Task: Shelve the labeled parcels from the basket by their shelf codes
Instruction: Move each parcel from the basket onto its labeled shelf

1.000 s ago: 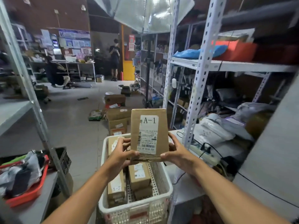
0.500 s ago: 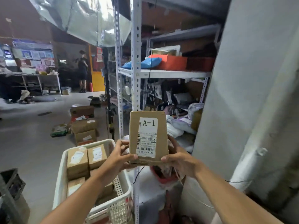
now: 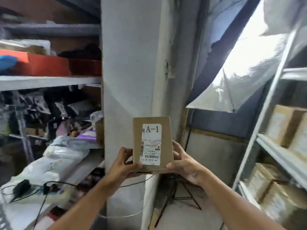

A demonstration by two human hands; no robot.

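left hand (image 3: 123,165): grips the lower left edge of the parcel, thumb across the front bottom corner, fingers (image 3: 127,151) curled round the side.
right hand (image 3: 184,165): grips the lower right edge of the parcel, thumb on the front near the bottom, fingers curled behind and round the side.
parcel (image 3: 166,141): a small brown cardboard box held upright between both hands, in the air at mid-frame, in front of the pillar; not on any shelf.
label (image 3: 151,144): white sticker on the parcel's front, reading "a-1" at the top, with barcodes and small print below that is too blurred to read.
cable (image 3: 137,182): thin black lead running below the hands towards the left shelf.
tripod (image 3: 177,195): black legs spread on the floor just right of the pillar's foot.
pillar (image 3: 129,63): pale grey, standing straight behind the parcel, between the two racks.
left shelf (image 3: 49,81): grey rack holding white plastic mail bags (image 3: 66,151) low down and an orange box (image 3: 44,64) on the board above.
right shelf (image 3: 280,156): grey metal rack with brown cartons (image 3: 285,125) on two levels, blurred.
umbrella (image 3: 235,83): silvery reflector, tilted, above and behind the right shelf.
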